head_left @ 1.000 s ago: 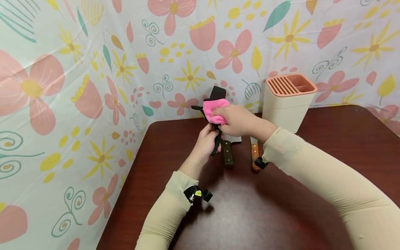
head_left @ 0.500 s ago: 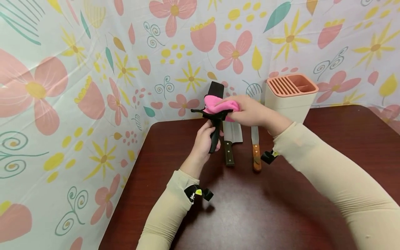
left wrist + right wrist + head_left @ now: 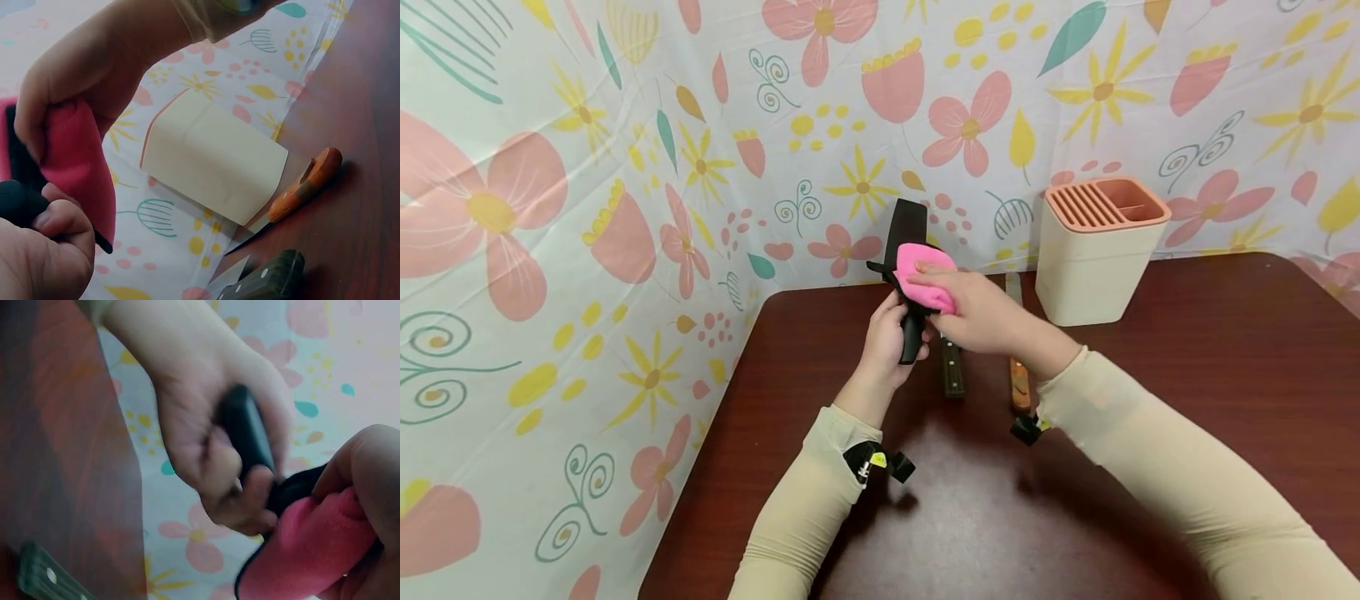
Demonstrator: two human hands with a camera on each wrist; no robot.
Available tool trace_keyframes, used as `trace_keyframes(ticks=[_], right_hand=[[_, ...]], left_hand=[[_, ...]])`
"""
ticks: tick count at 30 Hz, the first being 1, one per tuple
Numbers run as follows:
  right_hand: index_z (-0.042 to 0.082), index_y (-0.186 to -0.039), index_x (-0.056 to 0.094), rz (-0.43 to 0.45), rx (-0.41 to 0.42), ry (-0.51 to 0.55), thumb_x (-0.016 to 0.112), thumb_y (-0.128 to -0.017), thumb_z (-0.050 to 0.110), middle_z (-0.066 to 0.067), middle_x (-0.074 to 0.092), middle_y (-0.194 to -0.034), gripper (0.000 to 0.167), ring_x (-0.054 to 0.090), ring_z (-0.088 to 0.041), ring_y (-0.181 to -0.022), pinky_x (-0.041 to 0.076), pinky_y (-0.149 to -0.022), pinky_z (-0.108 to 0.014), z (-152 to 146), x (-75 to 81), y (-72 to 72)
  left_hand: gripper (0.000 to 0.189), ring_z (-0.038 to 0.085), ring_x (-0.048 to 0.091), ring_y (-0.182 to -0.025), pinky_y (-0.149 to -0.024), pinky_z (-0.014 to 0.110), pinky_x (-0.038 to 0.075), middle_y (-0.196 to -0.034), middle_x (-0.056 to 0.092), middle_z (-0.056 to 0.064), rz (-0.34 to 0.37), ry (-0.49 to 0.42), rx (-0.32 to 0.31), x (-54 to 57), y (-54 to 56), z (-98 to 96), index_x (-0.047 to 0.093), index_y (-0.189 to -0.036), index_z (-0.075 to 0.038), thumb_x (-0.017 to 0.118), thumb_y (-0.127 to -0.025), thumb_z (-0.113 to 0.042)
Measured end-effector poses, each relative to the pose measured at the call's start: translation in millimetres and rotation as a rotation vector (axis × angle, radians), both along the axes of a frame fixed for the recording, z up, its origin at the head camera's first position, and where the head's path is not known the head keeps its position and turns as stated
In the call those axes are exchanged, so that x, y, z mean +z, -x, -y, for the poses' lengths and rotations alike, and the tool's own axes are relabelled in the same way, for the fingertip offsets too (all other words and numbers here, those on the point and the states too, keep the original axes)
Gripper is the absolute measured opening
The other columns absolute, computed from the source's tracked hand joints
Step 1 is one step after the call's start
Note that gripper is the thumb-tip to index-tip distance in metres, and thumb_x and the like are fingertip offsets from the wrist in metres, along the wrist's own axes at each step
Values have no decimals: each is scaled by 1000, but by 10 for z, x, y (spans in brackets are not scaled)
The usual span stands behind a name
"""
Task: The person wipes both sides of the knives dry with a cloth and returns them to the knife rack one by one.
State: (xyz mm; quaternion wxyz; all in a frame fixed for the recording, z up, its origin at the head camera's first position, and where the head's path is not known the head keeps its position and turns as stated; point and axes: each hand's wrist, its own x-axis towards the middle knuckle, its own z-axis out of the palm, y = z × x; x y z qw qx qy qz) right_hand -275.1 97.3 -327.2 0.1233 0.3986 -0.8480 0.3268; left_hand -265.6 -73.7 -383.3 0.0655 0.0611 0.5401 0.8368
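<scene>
My left hand [image 3: 886, 337] grips the black handle of a black knife [image 3: 907, 223], whose broad flat blade points up and away over the table's back edge. A pink cloth [image 3: 922, 271] with black edging is folded over the lower blade, just above the handle. Fingers of my right hand [image 3: 981, 312] hold the cloth against the blade from the right. In the right wrist view, the left fingers wrap the handle [image 3: 247, 428] and the cloth [image 3: 319, 550] bends beside it. The left wrist view shows the right hand [image 3: 81, 75] curled over the cloth.
A cleaver with a dark green handle [image 3: 952, 371] lies under my hands, its blade mostly hidden. Right of it lies a wooden-handled knife [image 3: 1019, 387]. A cream knife holder [image 3: 1097, 271] with an orange slotted top stands behind on the brown table [image 3: 955, 500], against a flowered sheet [image 3: 715, 208].
My right hand with the cloth has moved right and up, then back down and left along the blade. The knife has tilted slightly; the left hand keeps its grip.
</scene>
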Motion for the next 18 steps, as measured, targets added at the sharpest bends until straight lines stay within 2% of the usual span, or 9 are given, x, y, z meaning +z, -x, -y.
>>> trace_keyframes(ticks=[1,2,7,9,11,13,16,18], right_hand=[[5,-145,58,1,-9,-28,60,-86,7,-17,54,-153,59,51,-32,-144,45,-115,-50,29,-21,-31],[6,-146,56,1,-18,-53,60,-86,9,-17,52,-155,60,47,-31,-147,39,-120,-53,56,-35,-57],[7,-148,55,1,-39,-95,56,-85,7,-18,47,-158,63,41,-30,-152,34,-123,-53,130,-44,-134],[8,-148,55,5,-42,-96,55,-85,6,-18,47,-158,63,41,-30,-152,34,-124,-52,144,-40,-145],[7,-148,55,2,-39,-97,54,-85,6,-18,47,-158,62,41,-30,-152,33,-124,-52,157,-40,-158],[7,-148,55,-2,-39,-101,54,-86,6,-18,46,-159,62,40,-30,-152,34,-124,-52,169,-49,-165],[6,-148,55,-7,-40,-108,54,-85,5,-18,45,-160,62,39,-30,-153,35,-123,-52,188,-70,-194],[6,-148,54,-7,-43,-116,54,-85,5,-17,44,-160,63,38,-30,-153,37,-122,-53,198,-88,-221]], left_hand=[[41,11,49,-57,-42,21,40,-85,59,4,2,-6,9,-6,-1,-5,52,-140,-16,27,-107,-12],[41,11,49,-56,-42,21,40,-84,59,3,2,-11,19,-12,0,-8,52,-140,-16,27,-107,-11],[39,10,50,-51,-45,23,40,-84,61,0,13,-34,49,-18,0,-32,55,-138,-19,31,-107,-16],[40,10,53,-55,-47,24,43,-91,63,-1,16,-38,66,-22,-1,-42,55,-140,-19,32,-108,-17],[43,8,61,-69,-56,23,50,-107,65,-1,2,-60,86,-26,4,-52,54,-144,-18,31,-108,-16],[46,7,65,-91,-72,22,55,-125,64,1,-21,-91,102,-31,10,-62,52,-149,-15,30,-108,-14],[46,8,58,-122,-96,20,52,-146,56,3,-53,-133,120,-34,20,-72,50,-151,-11,30,-109,-14],[45,10,55,-129,-101,21,51,-150,54,6,-61,-142,136,-41,27,-75,52,-150,-9,32,-109,-14]])
